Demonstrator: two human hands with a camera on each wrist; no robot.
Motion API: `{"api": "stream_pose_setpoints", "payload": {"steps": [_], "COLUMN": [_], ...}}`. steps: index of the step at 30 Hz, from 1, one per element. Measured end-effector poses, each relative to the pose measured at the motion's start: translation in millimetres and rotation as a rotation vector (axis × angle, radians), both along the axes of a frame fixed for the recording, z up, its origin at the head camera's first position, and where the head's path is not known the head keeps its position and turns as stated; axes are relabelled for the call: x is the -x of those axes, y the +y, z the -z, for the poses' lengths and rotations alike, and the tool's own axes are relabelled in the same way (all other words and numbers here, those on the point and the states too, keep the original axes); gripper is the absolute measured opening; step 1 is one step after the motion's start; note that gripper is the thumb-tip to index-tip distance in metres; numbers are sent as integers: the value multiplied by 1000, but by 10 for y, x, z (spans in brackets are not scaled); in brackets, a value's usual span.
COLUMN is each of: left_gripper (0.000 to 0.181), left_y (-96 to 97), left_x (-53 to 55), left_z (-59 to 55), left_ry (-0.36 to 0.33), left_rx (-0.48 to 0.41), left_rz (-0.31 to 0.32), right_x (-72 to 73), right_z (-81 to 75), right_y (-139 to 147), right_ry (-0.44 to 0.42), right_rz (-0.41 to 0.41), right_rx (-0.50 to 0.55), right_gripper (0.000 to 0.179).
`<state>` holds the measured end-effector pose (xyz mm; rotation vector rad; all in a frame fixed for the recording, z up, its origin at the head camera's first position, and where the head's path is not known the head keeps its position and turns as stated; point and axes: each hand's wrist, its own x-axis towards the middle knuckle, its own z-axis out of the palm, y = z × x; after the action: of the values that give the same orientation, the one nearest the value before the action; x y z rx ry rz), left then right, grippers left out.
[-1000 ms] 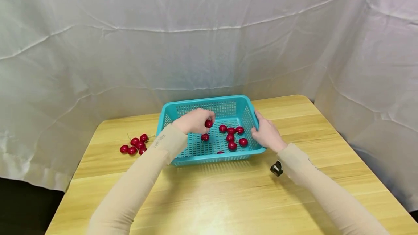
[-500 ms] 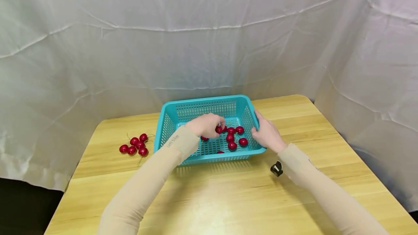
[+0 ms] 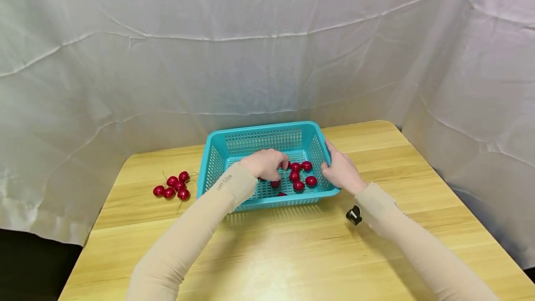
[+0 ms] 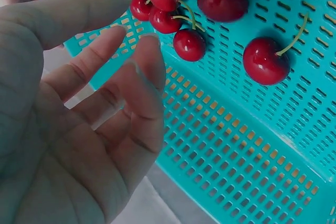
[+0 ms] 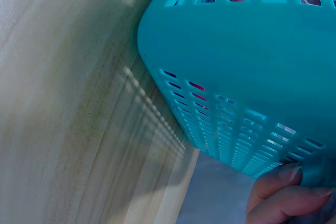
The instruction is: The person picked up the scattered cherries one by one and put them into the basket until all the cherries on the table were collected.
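Note:
A turquoise plastic basket with slotted walls stands on the table, several red cherries on its floor. Over the cherries, inside the basket, is my left hand, its fingers loosely bent. The left wrist view shows nothing between thumb and fingers; beyond the fingertips lie stemmed cherries, and another cherry lies apart. My right hand grips the basket's right rim. In the right wrist view its fingers show at the basket's edge, while the thumb is out of sight.
Left of the basket, several more cherries with stems lie clustered on the wooden table. A small black object hangs by the right sleeve. A pale grey curtain stands behind the table and along its right side.
My left hand has moved right within the basket and let go of the cherry it held. A cherry now lies just below that hand. My right hand keeps its grip on the rim.

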<state>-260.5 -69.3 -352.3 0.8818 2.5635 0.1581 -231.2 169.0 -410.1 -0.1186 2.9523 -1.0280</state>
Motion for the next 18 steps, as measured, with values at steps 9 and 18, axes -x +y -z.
{"api": "stream_pose_setpoints", "payload": {"steps": [9, 18], "left_gripper": [32, 27], "left_y": [-78, -261], "left_x": [-8, 6], "left_z": [-34, -118], "left_ry": [-18, -17], "left_rx": [13, 3], "left_rz": [-20, -46], "right_x": [-2, -3], "right_z": [2, -1], "right_y": [-13, 3], "right_ry": [-3, 4], "right_rz": [-7, -6], "right_rx": [0, 0], "right_gripper": [80, 80]}}
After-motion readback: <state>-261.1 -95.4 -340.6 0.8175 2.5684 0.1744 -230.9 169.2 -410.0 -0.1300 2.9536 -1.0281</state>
